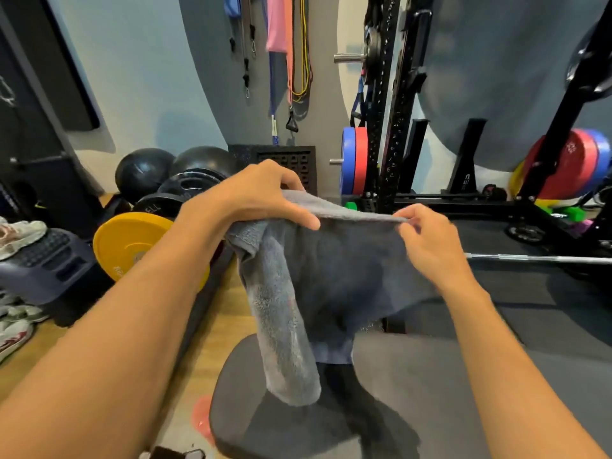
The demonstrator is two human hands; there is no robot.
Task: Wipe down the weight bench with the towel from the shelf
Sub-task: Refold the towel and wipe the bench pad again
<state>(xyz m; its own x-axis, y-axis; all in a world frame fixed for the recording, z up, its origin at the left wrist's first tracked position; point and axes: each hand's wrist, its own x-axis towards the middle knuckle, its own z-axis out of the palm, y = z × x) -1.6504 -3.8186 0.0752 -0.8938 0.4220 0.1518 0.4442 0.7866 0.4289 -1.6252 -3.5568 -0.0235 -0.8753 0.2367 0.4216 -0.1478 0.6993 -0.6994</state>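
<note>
1. Far left, a pair of white sneakers (20, 236) sits on a dark blue plastic step (53, 270). A yellow rubber weight plate (129, 246) is right next to it, and black medicine balls (143, 173) are behind by the wall.
2. The left hand (258, 200) has its fingers curled over the top edge of the grey terry towel (334, 276), gripping a bunched-up corner.
3. Coloured resistance bands (293, 61) hang on the wall behind.
4. The towel's up in the air, stretched between both hands, right above the dark grey padded weight bench (238, 425). One long fold dangles over the rounded end of the pad. Honestly can't tell if the tip touches it.
5. The right hand (427, 240) pinches the other end of that top edge between thumb and fingertips.
6. Behind that is a black steel rack (394, 127) with blue and red plates (354, 164) stored low.
7. Far right, a silver barbell (536, 259) lies on the dark floor mat.
</note>
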